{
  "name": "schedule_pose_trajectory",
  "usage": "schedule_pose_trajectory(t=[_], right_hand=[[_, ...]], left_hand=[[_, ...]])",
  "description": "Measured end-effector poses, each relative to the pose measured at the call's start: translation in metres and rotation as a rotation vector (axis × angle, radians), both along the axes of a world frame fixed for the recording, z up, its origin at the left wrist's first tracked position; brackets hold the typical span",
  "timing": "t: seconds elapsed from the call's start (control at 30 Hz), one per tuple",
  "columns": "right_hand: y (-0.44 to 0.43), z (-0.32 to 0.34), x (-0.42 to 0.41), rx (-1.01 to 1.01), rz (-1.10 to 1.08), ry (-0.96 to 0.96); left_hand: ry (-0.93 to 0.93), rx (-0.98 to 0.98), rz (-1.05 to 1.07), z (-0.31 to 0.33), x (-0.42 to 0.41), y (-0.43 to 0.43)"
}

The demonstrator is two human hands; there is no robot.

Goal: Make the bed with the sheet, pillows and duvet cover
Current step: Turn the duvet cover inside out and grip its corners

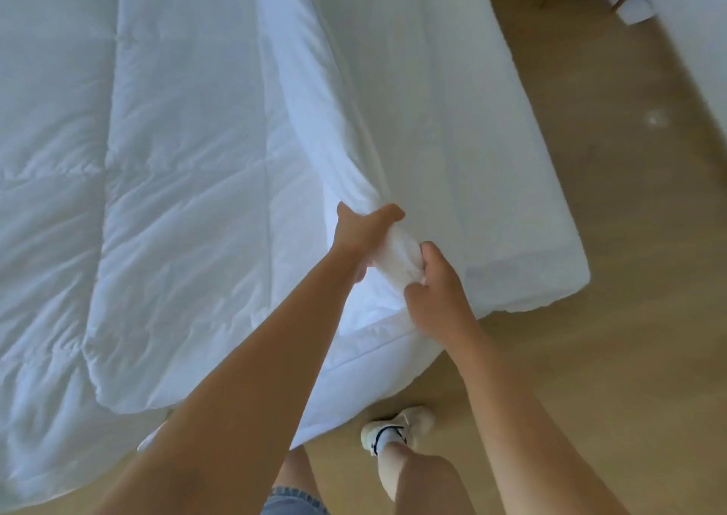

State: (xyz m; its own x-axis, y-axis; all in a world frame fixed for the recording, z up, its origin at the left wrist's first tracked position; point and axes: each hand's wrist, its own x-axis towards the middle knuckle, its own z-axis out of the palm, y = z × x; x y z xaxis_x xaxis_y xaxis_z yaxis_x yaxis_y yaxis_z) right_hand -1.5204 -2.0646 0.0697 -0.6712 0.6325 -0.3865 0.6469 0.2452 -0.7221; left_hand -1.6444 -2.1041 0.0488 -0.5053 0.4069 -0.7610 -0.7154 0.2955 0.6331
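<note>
Both my hands are clenched on one bunched corner of the duvet [157, 200]: my left hand [366, 231] grips it from above, a little farther up the bed [511, 219], and my right hand [436, 290] pinches the wad just beside it, nearer to me. The duvet's long axis runs away from me up the bed, to the left of my hands, while the sheet [413, 121] lies uncovered to their right. I judge the coming pull must go rightward.
</note>
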Motion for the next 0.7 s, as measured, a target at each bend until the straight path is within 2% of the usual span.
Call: schedule_pose_trajectory(t=[0.17,0.3,0.43,0.53,0.7], right_hand=[[0.085,-0.01,0.067,-0.097,0.098,-0.044],[0.167,-0.015,0.137,-0.223,0.176,-0.062],[0.268,-0.004,0.198,-0.182,0.158,-0.066],[0.334,0.003,0.236,-0.214,0.096,-0.068],[0.466,0.02,0.264,-0.433,0.074,-0.119]], left_hand=[[0.212,-0.135,0.002,-0.006,0.068,0.078],[0.256,-0.241,0.039,-0.004,0.137,0.155],[0.253,-0.239,0.036,0.013,0.204,0.244],[0.288,-0.257,-0.06,0.025,0.24,0.309],[0.431,-0.307,-0.293,0.034,0.283,0.431]])
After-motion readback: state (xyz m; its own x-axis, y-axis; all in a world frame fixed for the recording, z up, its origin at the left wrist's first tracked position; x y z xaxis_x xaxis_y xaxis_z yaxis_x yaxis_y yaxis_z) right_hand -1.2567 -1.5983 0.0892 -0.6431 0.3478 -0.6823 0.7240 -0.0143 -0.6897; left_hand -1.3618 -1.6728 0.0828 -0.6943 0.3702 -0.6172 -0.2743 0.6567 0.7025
